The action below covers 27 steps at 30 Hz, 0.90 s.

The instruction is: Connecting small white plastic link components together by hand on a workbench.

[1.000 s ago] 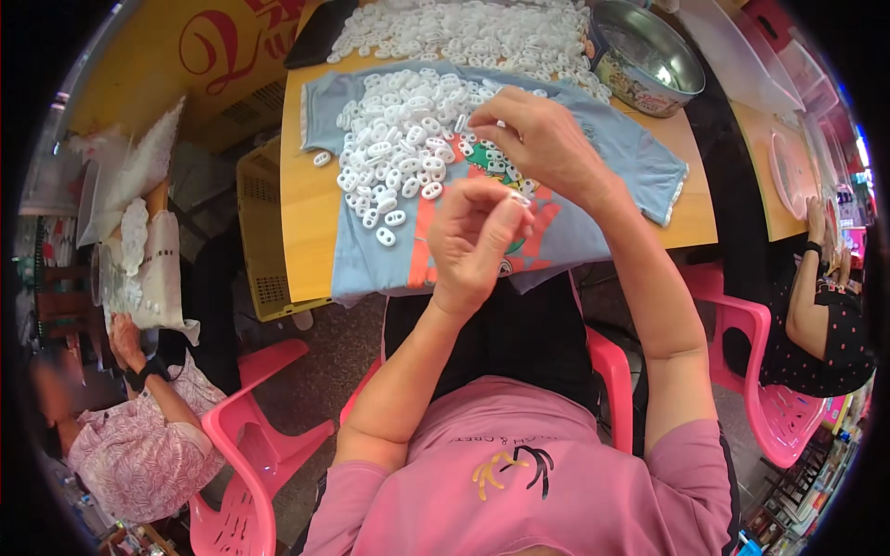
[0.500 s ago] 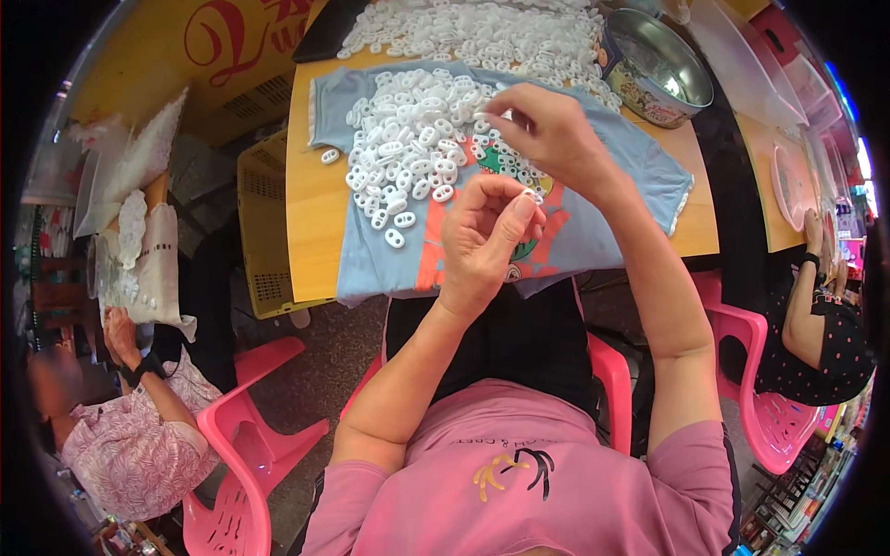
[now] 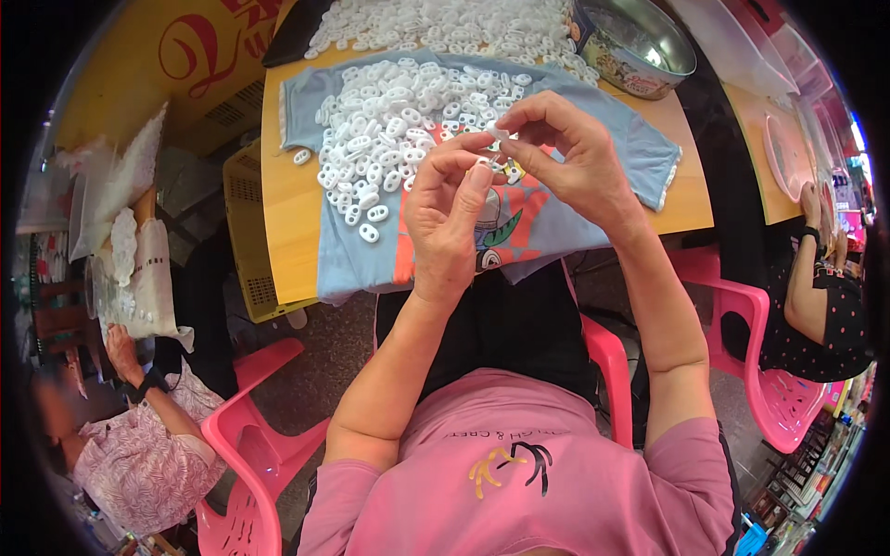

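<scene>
My left hand (image 3: 445,208) pinches a small white plastic piece (image 3: 484,162) between thumb and forefinger. Close against it, the thumb and fingers of my right hand (image 3: 577,162) close on another small white piece (image 3: 502,136). The fingertips partly cover both pieces. Just beyond my hands lies a heap of white oval plastic pieces (image 3: 399,107), many showing two holes. They rest on a grey-blue T-shirt (image 3: 348,264) with an orange and green print, spread over the table. Some smaller white pieces with dark holes lie on the print behind my fingers.
More white pieces (image 3: 445,23) are piled at the table's far side. A round metal tin (image 3: 640,56) stands at the far right. A yellow plastic crate (image 3: 246,232) sits left of the table (image 3: 289,222). People on pink chairs (image 3: 250,445) work at either side.
My right hand has come in from the heap to meet my left hand, and its fingertips now close on a white piece. The left hand still pinches its piece. The view has shifted slightly.
</scene>
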### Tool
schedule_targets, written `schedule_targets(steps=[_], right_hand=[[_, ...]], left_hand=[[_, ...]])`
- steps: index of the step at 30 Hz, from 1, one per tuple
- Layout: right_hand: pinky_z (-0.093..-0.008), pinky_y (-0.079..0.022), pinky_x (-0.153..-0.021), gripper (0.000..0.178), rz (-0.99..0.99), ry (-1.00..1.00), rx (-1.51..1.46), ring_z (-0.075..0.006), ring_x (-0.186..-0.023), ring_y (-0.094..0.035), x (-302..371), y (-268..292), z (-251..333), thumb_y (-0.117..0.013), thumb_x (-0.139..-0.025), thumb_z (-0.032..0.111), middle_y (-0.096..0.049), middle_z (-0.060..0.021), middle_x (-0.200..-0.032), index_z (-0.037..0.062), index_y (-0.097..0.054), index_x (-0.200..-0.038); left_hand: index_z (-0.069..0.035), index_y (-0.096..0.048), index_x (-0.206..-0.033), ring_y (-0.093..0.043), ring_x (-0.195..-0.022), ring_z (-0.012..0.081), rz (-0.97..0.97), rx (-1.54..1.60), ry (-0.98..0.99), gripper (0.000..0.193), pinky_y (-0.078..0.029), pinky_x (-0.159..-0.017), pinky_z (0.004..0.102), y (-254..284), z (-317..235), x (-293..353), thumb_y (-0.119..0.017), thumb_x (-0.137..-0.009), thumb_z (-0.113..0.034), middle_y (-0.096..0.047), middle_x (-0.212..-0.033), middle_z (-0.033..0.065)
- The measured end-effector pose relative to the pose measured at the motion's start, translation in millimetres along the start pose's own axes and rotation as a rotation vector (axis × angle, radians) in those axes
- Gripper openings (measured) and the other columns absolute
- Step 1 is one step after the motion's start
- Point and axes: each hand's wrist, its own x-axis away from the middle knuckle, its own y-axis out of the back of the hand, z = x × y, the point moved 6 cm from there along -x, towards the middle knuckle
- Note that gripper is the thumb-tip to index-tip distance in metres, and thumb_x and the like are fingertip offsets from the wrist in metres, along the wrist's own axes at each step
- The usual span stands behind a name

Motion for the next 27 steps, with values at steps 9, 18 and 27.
schedule_targets(steps=[9,18,27], right_hand=[[-0.0237,-0.053,-0.072,0.017,-0.074,-0.029,-0.191,-0.0098,-0.082,-0.061,7.3,-7.7,-6.4,-0.066,-0.089,0.003,-0.061,-0.0049,-0.095,-0.0034,-0.064,-0.104],[-0.0238,-0.053,-0.067,0.026,-0.02,-0.357,-0.417,-0.0079,-0.075,-0.06,16.9,-4.1,-17.6,-0.063,-0.093,0.017,-0.063,-0.002,-0.087,-0.0011,-0.065,-0.112],[-0.0252,-0.053,-0.067,0.03,-0.061,-0.452,-0.642,-0.0087,-0.068,-0.059,26.3,-6.1,-16.0,-0.057,-0.096,0.016,-0.057,0.0006,-0.077,0.0003,-0.06,-0.121]], left_hand=[[0.0,-0.058,-0.103,-0.061,-0.087,0.013,-0.016,0.039,0.094,0.013,-0.051,-0.08,0.0273,0.6,5.1,0.4,-0.059,-0.094,-0.008,-0.059,-0.115,0.0107],[0.001,-0.057,-0.102,-0.065,-0.086,0.0147,0.002,0.064,0.141,0.01,-0.052,-0.078,0.0275,-2.5,4.8,-0.2,-0.057,-0.095,-0.007,-0.063,-0.11,0.0119],[0.001,-0.056,-0.102,-0.065,-0.085,0.0141,0.021,0.045,0.14,0.01,-0.052,-0.08,0.0276,-2.6,5.8,-0.6,-0.056,-0.095,-0.006,-0.065,-0.107,0.0132]])
